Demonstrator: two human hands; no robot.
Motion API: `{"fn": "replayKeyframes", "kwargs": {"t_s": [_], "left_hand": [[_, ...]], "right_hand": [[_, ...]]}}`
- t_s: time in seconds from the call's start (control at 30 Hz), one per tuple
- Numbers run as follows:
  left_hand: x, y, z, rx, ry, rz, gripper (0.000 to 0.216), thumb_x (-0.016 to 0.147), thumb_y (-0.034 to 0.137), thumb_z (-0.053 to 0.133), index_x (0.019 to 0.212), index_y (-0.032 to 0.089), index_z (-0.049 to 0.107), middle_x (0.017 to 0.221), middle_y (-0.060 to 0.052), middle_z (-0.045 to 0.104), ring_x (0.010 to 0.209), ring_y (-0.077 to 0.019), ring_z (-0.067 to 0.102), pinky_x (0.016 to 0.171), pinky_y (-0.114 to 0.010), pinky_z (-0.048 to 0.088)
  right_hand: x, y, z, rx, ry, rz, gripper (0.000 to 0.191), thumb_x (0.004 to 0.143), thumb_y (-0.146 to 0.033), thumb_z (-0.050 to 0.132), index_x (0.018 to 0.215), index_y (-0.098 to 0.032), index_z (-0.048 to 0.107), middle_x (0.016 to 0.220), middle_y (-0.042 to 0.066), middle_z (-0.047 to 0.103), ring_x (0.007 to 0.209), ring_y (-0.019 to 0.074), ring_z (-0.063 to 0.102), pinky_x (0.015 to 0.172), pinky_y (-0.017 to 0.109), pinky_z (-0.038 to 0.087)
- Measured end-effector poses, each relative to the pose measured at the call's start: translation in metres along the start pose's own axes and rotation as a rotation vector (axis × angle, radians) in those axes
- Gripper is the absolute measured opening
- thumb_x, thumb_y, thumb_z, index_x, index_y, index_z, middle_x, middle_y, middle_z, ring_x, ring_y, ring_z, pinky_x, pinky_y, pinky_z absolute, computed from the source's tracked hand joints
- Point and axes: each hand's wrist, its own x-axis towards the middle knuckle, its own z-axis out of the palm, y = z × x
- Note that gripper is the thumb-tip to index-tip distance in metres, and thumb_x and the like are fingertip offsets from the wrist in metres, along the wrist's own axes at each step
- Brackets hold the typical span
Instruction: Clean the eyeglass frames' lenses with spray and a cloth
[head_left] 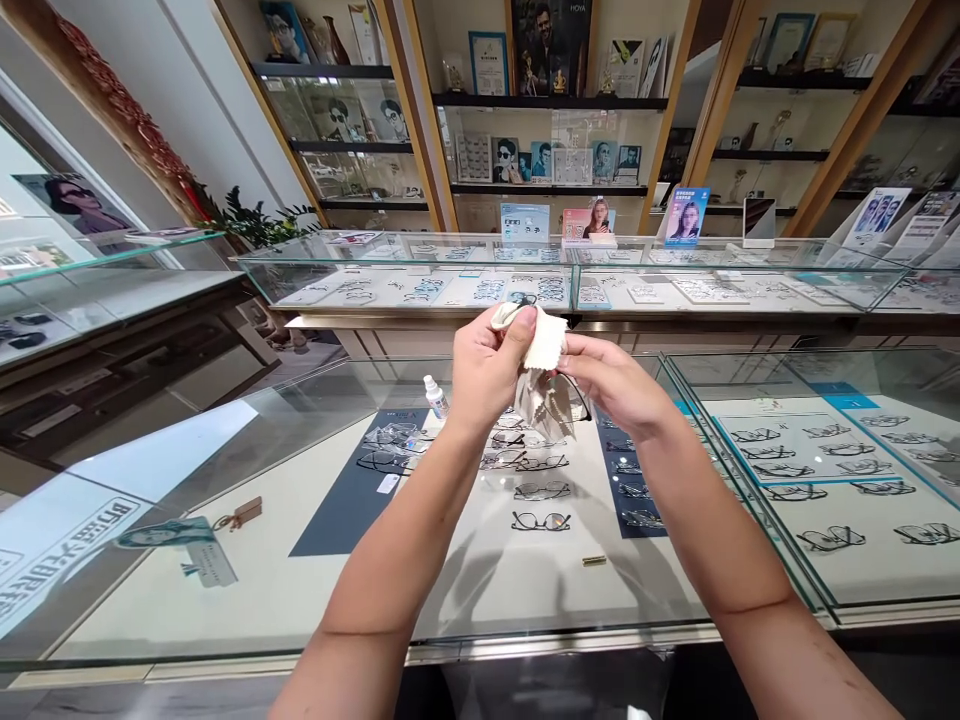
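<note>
Cloth (547,342): soft fabric, matt. Bottle (436,398): plastic in appearance, smooth. Counter (300,425): clear glass, glossy, reflective. Dark mat (330,525): flat matt finish. Shelf post (877,90): wood, apparently smooth. Small bar (593,561): metallic sheen. Held eyeglasses' frame material: indeterminate.

The lens cloth (553,343) in the hands (486,368) is plain cream, the eyeglasses (583,399) with it black-framed; left of the hands, the bottle (435,398) is white; lower left, the display panel (336,515) navy.

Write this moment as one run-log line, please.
left hand: gripping pale cloth | right hand: at cloth and dark-rimmed glasses | nearby: white bottle, left of hands
</note>
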Motion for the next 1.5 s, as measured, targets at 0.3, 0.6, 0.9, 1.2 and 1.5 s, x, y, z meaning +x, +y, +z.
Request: {"fn": "replayKeyframes", "kwargs": {"t_s": [0.3,0.6,0.9,1.2,1.5], "left_hand": [[0.005,0.007,-0.012,-0.005,-0.293,-0.045,0.049,0.075,0.054,0.099,0.1,0.018,0.077,0.09,-0.007,0.077,0.084,-0.0198,0.072,0.075,-0.029,0.058],[0.002,-0.003,-0.004,-0.019,-0.031,0.033,0.058,0.095,0.073,0.072,0.075,0.019,0.064,0.066,0.0,0.06,0.059,-0.0126,0.054,0.054,-0.025,0.044],[0.001,-0.01,0.002,-0.064,-0.064,0.01,0.05,0.08,0.061,0.094,0.083,0.019,0.068,0.071,0.002,0.066,0.059,-0.0101,0.057,0.056,-0.022,0.048],[0.015,-0.015,-0.013,-0.197,-0.049,-0.069,0.049,0.09,0.068,0.082,0.09,0.02,0.073,0.081,-0.003,0.075,0.075,-0.0154,0.071,0.067,-0.025,0.058],[0.012,0.004,-0.007,-0.397,-0.023,-0.325,0.04,0.1,0.054,0.075,0.118,0.018,0.074,0.116,-0.015,0.082,0.108,-0.0279,0.08,0.085,-0.037,0.069]], "right_hand": [[-0.002,-0.01,-0.013,0.052,0.037,0.047,0.033,0.08,-0.051,0.092,0.077,-0.022,0.076,0.071,-0.002,0.066,0.063,0.013,0.053,0.057,0.026,0.044],[-0.002,-0.008,-0.004,-0.004,-0.097,0.037,0.035,0.084,-0.052,0.091,0.085,-0.02,0.079,0.082,0.001,0.072,0.073,0.014,0.061,0.07,0.026,0.051],[-0.001,-0.006,-0.007,0.023,-0.106,0.093,0.041,0.077,-0.054,0.095,0.087,-0.019,0.075,0.078,0.001,0.069,0.07,0.0139,0.058,0.064,0.026,0.049],[-0.002,-0.014,-0.012,0.01,-0.011,-0.01,0.04,0.084,-0.057,0.091,0.086,-0.021,0.072,0.084,0.0,0.062,0.067,0.0122,0.049,0.061,0.027,0.044],[-0.001,-0.015,-0.016,0.032,0.123,-0.068,0.036,0.086,-0.056,0.09,0.086,-0.024,0.073,0.081,-0.001,0.057,0.065,0.0129,0.046,0.061,0.027,0.044]]}}
